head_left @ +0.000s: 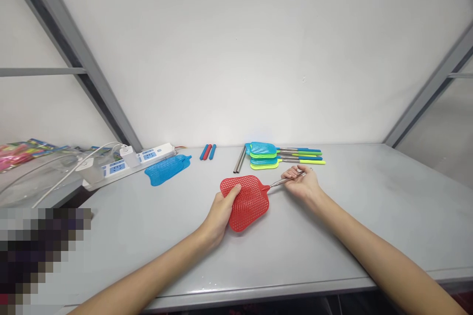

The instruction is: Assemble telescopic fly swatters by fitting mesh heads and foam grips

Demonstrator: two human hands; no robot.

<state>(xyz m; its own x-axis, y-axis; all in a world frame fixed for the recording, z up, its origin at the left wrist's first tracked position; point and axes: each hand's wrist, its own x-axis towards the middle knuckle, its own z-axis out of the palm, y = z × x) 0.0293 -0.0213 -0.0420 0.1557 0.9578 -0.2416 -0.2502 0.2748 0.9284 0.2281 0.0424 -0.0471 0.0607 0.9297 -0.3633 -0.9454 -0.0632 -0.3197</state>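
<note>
The left hand (219,210) is clamped on the red mesh head (251,203), thumb flat on top and fingers hidden beneath, a grip that probably keeps the thin sheet from twisting. The right hand (303,186), palm turned up, has its fingers curled around the metal rod (277,183) at the neck of the head; this likely keeps rod and neck in line. The pair is held over the middle of the tabletop (332,241), near its front.

Beyond, the finished-looking swatters (263,149) lie piled with handles pointing right, presumably to stack neatly. Just left are the bare metal tubes (239,161), then the coloured grips (208,152), and a loose blue mesh head (168,170) beside the power strip (150,156), perhaps grouped by kind for easy reach.

The wall (236,59) bounds the back edge; cables crowd the left. The widest open room lies rightward, past the right forearm.
</note>
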